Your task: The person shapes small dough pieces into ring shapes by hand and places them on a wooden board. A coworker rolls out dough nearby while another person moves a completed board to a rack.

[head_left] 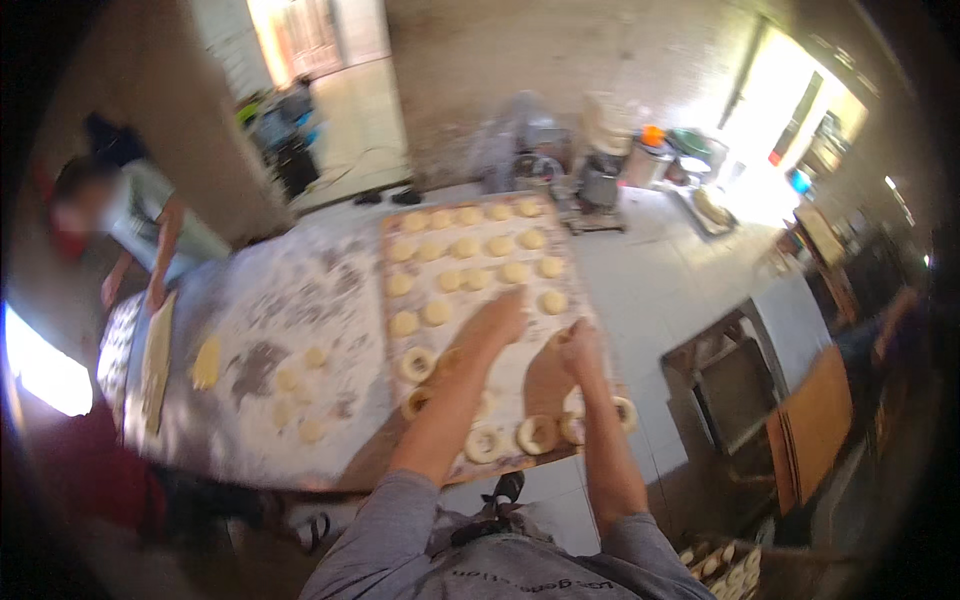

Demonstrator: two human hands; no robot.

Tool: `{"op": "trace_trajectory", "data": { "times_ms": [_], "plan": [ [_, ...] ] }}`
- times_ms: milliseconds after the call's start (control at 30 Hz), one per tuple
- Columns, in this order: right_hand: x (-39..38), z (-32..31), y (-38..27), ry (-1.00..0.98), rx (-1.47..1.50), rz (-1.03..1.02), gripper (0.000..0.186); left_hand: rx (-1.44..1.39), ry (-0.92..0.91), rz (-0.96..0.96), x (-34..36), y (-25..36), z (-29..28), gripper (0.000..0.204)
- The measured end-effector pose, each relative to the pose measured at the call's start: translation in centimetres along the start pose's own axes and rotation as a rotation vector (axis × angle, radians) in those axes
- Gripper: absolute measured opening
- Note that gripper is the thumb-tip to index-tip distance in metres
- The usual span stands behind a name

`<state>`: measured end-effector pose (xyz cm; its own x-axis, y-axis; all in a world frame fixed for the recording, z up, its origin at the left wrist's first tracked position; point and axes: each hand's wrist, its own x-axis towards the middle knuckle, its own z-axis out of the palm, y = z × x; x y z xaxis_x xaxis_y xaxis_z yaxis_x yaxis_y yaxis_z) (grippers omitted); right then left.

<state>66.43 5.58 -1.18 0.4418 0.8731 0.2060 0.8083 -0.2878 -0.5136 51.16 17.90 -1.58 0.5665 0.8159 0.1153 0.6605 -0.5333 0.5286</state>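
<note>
A floured wooden board [520, 385] holds several rows of pale round dough discs [553, 301], with dough rings [536, 433] along its near part. My left hand [508, 316] reaches over the middle of the board just below the discs, its fingers blurred and hard to make out. To its right, my right hand [578, 342] has curled fingers above the board's right side; whatever may be in them is hidden. My left forearm partly covers some rings.
A co-worker [150, 220] handles a dough strip [158, 355] on the floured table [270, 420] at left, beside small dough pieces [288, 380]. A person in red [90, 470] is at lower left. Buckets [650, 160] stand by the back wall; a metal frame [720, 380] is at right.
</note>
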Motion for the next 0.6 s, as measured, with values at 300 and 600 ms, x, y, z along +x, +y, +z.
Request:
{"op": "trace_trajectory", "data": {
  "times_ms": [300, 600],
  "plan": [
    [-3.9, 5.3, -18.0, -0.518, 0.592, -0.244, 0.028, -0.149, 0.06, -0.31, -20.6, -8.6, -13.8, 0.052],
    [-6.0, 15.8, -29.7, -0.283, -0.264, -0.691, 0.037, -0.141, 0.277, -0.518, -26.9, -15.0, -18.9, 0.033]
  ]
}}
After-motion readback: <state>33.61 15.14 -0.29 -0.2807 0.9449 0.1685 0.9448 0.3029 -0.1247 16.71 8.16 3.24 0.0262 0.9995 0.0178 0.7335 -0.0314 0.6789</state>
